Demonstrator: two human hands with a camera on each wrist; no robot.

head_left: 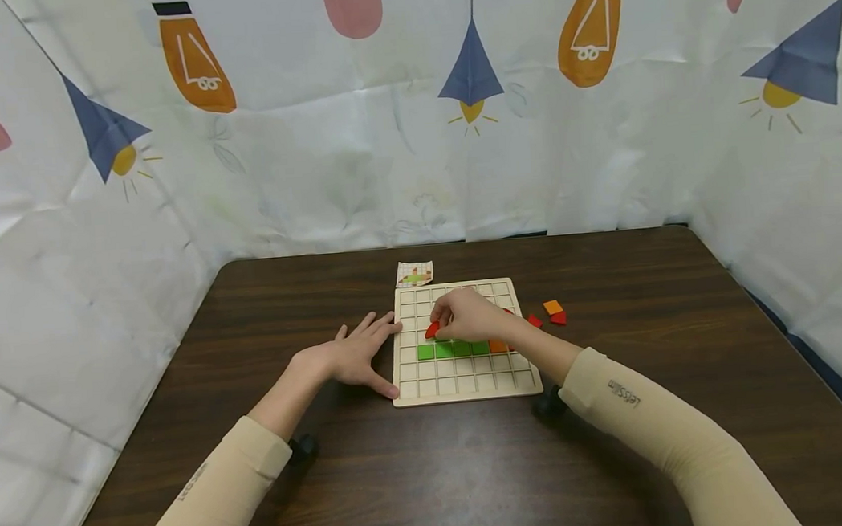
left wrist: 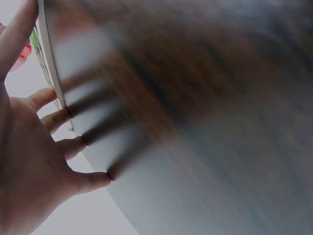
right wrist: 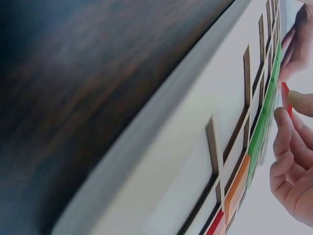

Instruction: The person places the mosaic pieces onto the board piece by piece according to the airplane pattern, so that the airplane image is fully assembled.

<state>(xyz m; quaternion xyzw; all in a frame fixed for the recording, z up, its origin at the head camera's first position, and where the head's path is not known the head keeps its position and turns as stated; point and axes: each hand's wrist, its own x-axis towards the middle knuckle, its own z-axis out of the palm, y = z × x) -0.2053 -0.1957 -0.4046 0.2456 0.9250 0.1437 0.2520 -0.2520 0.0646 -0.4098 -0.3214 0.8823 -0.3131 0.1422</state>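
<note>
Holding green tiles (head_left: 462, 349), grid board (head_left: 465, 385) lies under right hand (head_left: 470, 315), fingers pinching red piece (head_left: 431, 331), long axis slanting away rightward. Left hand (head_left: 354, 354): fingers spread straight.

The right forearm (head_left: 542, 350) hides part of the board (head_left: 466, 386) (card (head_left: 414, 269) details too small)

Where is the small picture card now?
In the head view, the picture card lies on the table just beyond the far edge of the gridded board, at its left corner.
</note>
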